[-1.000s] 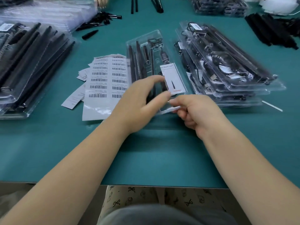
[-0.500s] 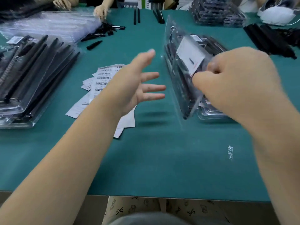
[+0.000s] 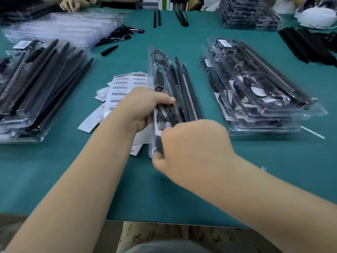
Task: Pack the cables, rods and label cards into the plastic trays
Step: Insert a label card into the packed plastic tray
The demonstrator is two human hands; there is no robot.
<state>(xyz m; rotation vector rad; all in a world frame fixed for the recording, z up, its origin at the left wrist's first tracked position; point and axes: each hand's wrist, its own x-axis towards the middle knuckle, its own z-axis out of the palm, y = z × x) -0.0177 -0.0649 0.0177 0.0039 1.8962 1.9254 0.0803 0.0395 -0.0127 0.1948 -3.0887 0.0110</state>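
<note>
Far left edge of the green table (image 3: 237, 179): stack of filled clear trays (image 3: 36, 84) with long black rods, cut off by the frame on the left, motion-blurred. Behind it toward the far left corner, a pile of empty clear trays (image 3: 60, 28), heavily smeared, count unreadable. Another person's hands (image 3: 69, 4) at the far edge, partly cropped. Loose short black pieces (image 3: 120, 33) beyond the empties; what they are is hard to say. Barcode label sheets (image 3: 125, 84) and small white cards (image 3: 91, 121) lie left of centre, partly covered by the left forearm and the held tray.

Left hand (image 3: 145, 108) grips the left long edge of a clear plastic tray (image 3: 175, 79) at centre, thumb over the top, fingers hidden underneath. The tray holds a coiled black cable (image 3: 164, 114) with a USB plug, a second small cable (image 3: 160, 59) at the far end, and several black rods (image 3: 189, 95) along its right side. Whether the tray's near end touches the table cannot be told. Right hand (image 3: 193, 148) is curled at the tray's near end, knuckles up; it pinches the near edge with the thumb below, fingertips hidden.

Right of centre: stack of packed trays (image 3: 259, 88) with cables and rods, blurred, number of layers unclear. A thin white strip (image 3: 312, 132) lies by its near corner. Two pairs of black rods (image 3: 169, 17) lie at the far edge. Far right corner: another dark tray stack (image 3: 248, 13), loose black rods (image 3: 310, 44) cut by the frame, and a white object (image 3: 317, 15), partly cropped.
</note>
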